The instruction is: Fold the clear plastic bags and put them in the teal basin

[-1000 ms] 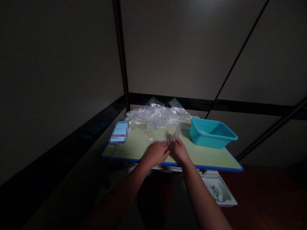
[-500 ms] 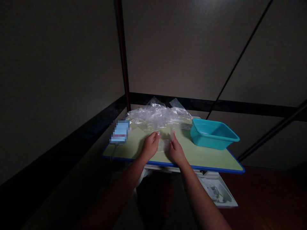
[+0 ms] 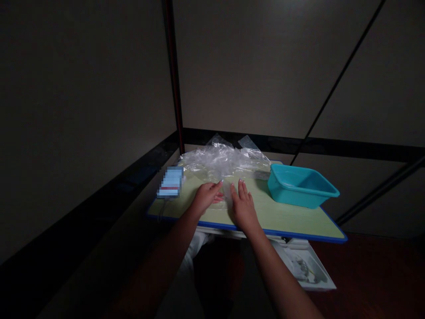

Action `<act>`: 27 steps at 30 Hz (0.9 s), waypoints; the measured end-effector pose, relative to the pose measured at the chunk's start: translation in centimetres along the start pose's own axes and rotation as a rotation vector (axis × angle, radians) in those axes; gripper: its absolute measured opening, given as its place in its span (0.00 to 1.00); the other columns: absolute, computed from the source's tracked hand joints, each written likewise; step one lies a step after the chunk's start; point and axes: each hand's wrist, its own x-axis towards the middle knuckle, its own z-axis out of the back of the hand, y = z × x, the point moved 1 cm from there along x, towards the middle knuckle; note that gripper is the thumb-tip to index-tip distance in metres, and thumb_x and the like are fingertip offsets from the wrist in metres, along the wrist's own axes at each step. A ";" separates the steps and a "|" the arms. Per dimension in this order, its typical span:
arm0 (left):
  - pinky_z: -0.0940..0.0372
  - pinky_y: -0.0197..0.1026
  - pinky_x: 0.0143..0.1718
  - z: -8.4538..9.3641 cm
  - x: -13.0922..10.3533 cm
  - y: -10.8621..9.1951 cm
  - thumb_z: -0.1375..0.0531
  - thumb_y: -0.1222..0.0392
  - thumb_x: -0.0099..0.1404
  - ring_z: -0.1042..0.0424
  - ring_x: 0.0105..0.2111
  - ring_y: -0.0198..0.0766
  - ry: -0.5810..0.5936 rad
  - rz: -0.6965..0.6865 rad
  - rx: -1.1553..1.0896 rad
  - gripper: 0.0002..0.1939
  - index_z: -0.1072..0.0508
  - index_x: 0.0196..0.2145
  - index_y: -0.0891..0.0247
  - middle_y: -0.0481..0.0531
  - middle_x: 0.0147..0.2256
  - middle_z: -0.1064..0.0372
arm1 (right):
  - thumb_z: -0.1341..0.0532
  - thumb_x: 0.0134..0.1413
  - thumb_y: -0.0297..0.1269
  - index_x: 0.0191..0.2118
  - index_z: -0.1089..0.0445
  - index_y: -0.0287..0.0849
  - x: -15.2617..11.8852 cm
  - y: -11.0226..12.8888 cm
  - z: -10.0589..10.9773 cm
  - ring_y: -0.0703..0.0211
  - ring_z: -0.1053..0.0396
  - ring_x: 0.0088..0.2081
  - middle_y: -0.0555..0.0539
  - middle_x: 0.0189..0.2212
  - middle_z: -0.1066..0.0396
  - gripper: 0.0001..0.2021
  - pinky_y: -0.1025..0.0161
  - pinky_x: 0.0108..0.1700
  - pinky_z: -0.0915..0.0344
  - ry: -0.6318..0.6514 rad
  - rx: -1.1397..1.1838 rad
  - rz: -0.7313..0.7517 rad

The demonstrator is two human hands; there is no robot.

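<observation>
Left grip [image 3: 206, 198] and right grip [image 3: 245, 211] are held unclenched either side of a clear plastic sheet [image 3: 227, 192] on the yellow-green surface [image 3: 282, 219].

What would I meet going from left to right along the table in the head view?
Pixelated device, left hand, clear plastic piece, right hand, teal bin.

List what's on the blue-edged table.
A heap of clear plastic at the back, a turquoise tub at right, a pixelated item at left, and a small clear piece between left fingers and right fingers. Anything beneath the tub, fingers or heap's thick middle is covered.
</observation>
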 end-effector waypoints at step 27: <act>0.31 0.36 0.24 3.2 0.3 2.4 0.40 0.69 0.56 0.29 0.21 0.34 -0.173 -0.049 0.146 0.22 0.33 0.50 0.68 0.44 0.23 0.33 | 0.48 0.51 0.27 0.67 0.63 0.44 0.2 -0.2 0.0 0.49 0.70 0.66 0.41 0.67 0.68 0.38 0.43 0.61 0.56 0.183 0.019 -0.020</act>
